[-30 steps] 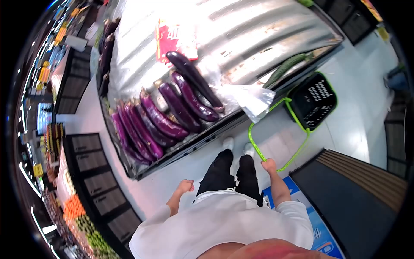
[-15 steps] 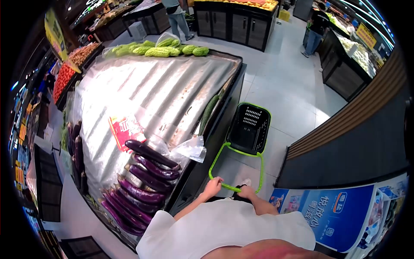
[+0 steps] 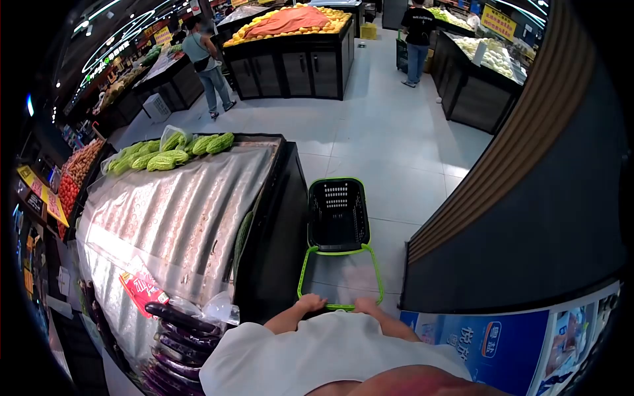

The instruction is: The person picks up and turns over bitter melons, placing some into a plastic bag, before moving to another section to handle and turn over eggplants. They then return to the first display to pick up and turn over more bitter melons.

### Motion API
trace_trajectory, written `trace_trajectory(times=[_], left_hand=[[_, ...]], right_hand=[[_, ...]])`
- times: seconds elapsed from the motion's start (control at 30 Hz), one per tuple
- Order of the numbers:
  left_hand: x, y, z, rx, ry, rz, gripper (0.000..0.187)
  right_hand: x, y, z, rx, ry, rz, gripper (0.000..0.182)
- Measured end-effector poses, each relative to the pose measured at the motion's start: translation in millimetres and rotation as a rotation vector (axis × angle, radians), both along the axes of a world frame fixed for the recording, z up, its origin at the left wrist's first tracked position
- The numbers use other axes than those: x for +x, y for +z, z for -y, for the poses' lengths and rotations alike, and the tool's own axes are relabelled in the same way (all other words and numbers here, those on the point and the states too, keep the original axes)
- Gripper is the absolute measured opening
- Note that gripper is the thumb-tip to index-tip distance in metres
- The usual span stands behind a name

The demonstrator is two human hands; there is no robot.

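A black shopping basket (image 3: pixel 338 218) with a green rim stands on the floor ahead of me, nothing visible inside it. Its green handle (image 3: pixel 378 270) stretches back toward my body. My left hand (image 3: pixel 310 303) is closed around the near bar of the handle, toward its left corner. Farther right on that same bar, my right hand (image 3: pixel 366 305) is closed too. Both hands' fingers are partly hidden. To the left, purple eggplants (image 3: pixel 178 346) lie stacked on a sloping display stand (image 3: pixel 172 211), beside a red-and-white sign (image 3: pixel 142 290) and a clear plastic bag (image 3: pixel 221 309).
Bitter melons (image 3: pixel 168 158) lie along the stand's far edge. A dark partition (image 3: pixel 489 218) with wooden slats rises close on my right. Two people (image 3: pixel 210 66) (image 3: pixel 417 43) stand farther off near produce counters. A tiled floor aisle (image 3: pixel 376 145) runs between the stands.
The view has turned and moved forward; the stand and eggplants have shifted left and down. The basket and both hands appear farther left. My left hand has lowered onto the near bar.
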State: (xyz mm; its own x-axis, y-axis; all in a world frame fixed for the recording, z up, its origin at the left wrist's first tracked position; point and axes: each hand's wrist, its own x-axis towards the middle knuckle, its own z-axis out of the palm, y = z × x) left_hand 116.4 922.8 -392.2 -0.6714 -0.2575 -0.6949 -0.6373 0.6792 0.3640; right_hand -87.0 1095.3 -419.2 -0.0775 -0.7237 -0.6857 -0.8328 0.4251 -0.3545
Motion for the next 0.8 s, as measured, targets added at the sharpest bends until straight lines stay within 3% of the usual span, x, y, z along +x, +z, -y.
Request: trace_trajectory(times=[0.13, 0.4, 0.47, 0.5, 0.57, 0.67, 0.8], left_hand=[[-44, 1, 13, -0.037, 0.061, -0.003, 0.065], [-179, 11, 136, -0.050, 0.058, 0.017, 0.059], [-211, 17, 170, -0.019, 0.056, -0.006, 0.060], [-221, 20, 189, 0.007, 0.052, -0.019, 0.060], [-241, 8, 220, -0.004, 0.098, -0.057, 0.063], [-274, 11, 262, 0.005, 0.129, -0.019, 0.062], [-291, -4, 301, 0.072, 0.076, 0.087, 0.063]], right_hand=[[-47, 5, 18, 0.041, -0.041, 0.038, 0.044], [-175, -13, 137, 0.067, -0.072, 0.003, 0.041], [-205, -11, 175, -0.084, -0.108, -0.241, 0.039], [-212, 5, 196, -0.085, -0.101, -0.240, 0.039], [-228, 35, 227, -0.261, -0.255, -0.441, 0.037], [-247, 27, 259, -0.295, -0.435, -0.385, 0.034], [-273, -22, 277, -0.448, -0.322, -0.231, 0.032]])
